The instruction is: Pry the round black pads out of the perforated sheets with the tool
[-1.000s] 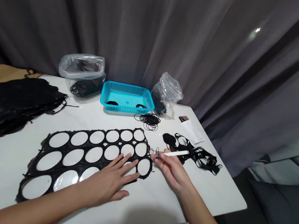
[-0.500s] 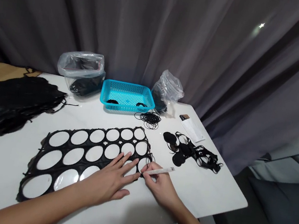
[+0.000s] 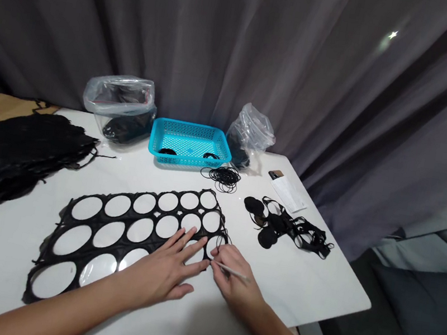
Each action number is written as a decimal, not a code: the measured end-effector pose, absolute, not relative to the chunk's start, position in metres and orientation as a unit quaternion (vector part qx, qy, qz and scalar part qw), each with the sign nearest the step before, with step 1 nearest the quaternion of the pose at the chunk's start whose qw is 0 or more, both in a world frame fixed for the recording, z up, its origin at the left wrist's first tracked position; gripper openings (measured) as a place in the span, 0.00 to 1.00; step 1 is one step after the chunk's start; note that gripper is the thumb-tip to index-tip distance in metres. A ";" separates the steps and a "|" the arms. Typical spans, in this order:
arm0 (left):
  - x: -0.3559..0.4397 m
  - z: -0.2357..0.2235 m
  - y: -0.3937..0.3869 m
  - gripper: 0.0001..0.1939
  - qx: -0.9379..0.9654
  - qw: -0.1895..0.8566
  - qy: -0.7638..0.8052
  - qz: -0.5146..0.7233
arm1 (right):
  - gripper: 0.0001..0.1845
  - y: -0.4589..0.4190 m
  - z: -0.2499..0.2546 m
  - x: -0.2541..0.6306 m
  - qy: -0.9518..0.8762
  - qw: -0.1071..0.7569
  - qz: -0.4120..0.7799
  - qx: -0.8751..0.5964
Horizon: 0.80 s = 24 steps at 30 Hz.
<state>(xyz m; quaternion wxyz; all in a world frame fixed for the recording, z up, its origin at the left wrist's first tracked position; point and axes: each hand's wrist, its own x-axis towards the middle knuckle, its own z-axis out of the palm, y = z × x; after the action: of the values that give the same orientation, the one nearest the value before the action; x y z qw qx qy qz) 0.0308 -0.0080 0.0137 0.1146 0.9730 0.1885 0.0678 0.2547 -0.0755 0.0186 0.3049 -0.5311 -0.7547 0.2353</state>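
Observation:
A black sheet point(image 3: 136, 207) with rows of large round holes lies flat on the white table. My left hand point(image 3: 169, 269) rests on its near right part, fingers spread and pressing down. At the sheet's near right corner, my right hand point(image 3: 242, 281) pinches a slim, pale, flat stick-like tool point(image 3: 232, 271); its exact kind is unclear. The tool's tip is at or close to the sheet's edge, partly hidden by my fingers. Thin black cord loops point(image 3: 224, 240) lie by the rightmost hole, just beyond my right fingertips.
Behind the sheet stand a blue basket point(image 3: 191, 142), two clear plastic bags point(image 3: 120, 95) point(image 3: 255, 130) with black contents, and a pile of black cords point(image 3: 224, 178). Black cut-out scraps and discs point(image 3: 278, 221) lie right, near a white packet point(image 3: 290, 194). Stacked black sheets point(image 3: 8, 156) lie left.
My right hand has turned the tool, so its narrow edge shows instead of its flat face. My left hand keeps its place on the sheet.

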 end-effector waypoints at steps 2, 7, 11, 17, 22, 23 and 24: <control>0.030 0.014 -0.008 0.34 0.973 0.116 0.187 0.071 | 0.08 -0.073 0.015 0.260 -0.802 0.275 0.182 -0.498; 0.029 0.012 -0.009 0.31 0.971 0.125 0.180 0.094 | 0.09 -0.026 0.027 0.322 -0.692 0.346 0.035 -0.632; 0.028 0.018 -0.009 0.31 0.972 0.127 0.180 0.079 | 0.13 0.010 0.043 0.353 -0.534 0.421 0.185 -0.710; 0.005 0.034 -0.009 0.33 0.970 0.136 0.183 0.084 | 0.22 0.004 0.042 0.288 -0.403 0.445 0.590 -0.540; -0.021 0.030 -0.021 0.33 0.971 0.142 0.181 0.071 | 0.19 -0.025 0.038 0.243 -0.392 0.400 0.686 -0.466; -0.024 0.028 -0.024 0.34 0.969 0.143 0.186 0.074 | 0.16 -0.031 0.037 0.238 -0.420 0.381 0.683 -0.461; -0.025 0.025 -0.027 0.34 0.968 0.142 0.193 0.076 | 0.14 -0.037 0.037 0.234 -0.460 0.361 0.666 -0.464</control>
<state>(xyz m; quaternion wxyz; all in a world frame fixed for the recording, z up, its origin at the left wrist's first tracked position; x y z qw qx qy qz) -0.0249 -0.0266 0.0250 0.1423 0.9678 0.1931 0.0763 0.2345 -0.0374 0.0370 0.3609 -0.4635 -0.4604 0.6656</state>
